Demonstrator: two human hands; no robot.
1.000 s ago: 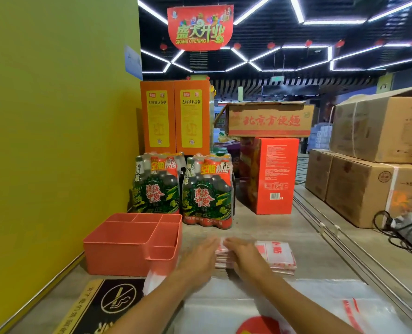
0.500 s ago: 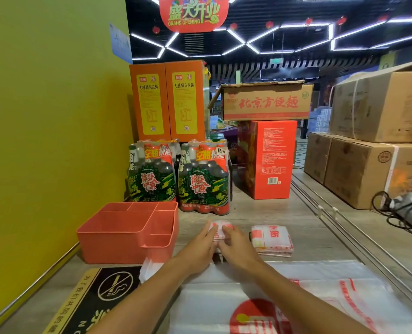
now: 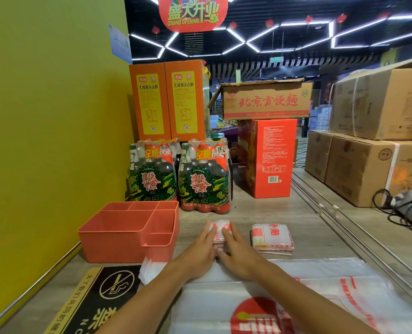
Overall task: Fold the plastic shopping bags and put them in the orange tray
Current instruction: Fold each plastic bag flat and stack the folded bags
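Nearest the person, a flat plastic bag [image 3: 260, 307] with red print lies spread on the bench [image 3: 303, 227], beside a black no-smoking sign [image 3: 96, 300]. Just beyond it, the left hand [image 3: 200, 251] and right hand [image 3: 238, 254] press side by side on a small folded bag [image 3: 220, 231], each grip apart with fingers straight and flat on the plastic. To the right, near but apart, sits a stack of folded bags [image 3: 272, 238]. The orange tray [image 3: 118, 247] stands left of the hands, against the green wall. Behind stand bottle packs [image 3: 202, 179] and cartons.
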